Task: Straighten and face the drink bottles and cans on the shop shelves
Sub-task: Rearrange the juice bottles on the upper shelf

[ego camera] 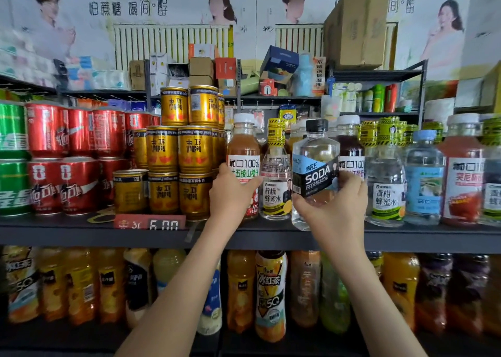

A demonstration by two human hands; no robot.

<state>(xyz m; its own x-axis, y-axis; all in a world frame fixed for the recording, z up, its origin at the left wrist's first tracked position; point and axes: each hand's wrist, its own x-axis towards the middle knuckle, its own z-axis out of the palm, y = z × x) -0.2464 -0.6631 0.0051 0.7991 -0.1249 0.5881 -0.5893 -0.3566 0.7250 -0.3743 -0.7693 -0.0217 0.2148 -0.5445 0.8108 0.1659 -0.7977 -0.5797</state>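
So, nearest to the camera I've got two bare forearms reaching up to the middle shelf (81, 234). Below the hands, the lower shelf holds a row of orange and yellow drink bottles (271, 289), all pretty blurry.

My right hand (334, 204) is wrapped round the lower half of the clear SODA bottle (315, 150) with the black cap. The bottle leans a bit, label facing me, out in front of the row at the shelf's front edge. I can't tell if its base touches the shelf.

My left hand (233, 194) is curled round the belly of the brown juice bottle (243, 142) with the white cap, which stands upright. Between the two hands stands a lemon honey water bottle (276, 183), untouched.

Left of the left hand, the gold cans (177, 150) are stacked three high, a few showing their back panels, with a red price tag (150, 222) just under them. Further left are red cans (67, 166) and green cans (12, 161), two high. Right of the right hand, more clear and red bottles stand in a row.

Farther back, above the hands, a big cardboard carton (357, 28) sits in front of the wall posters.
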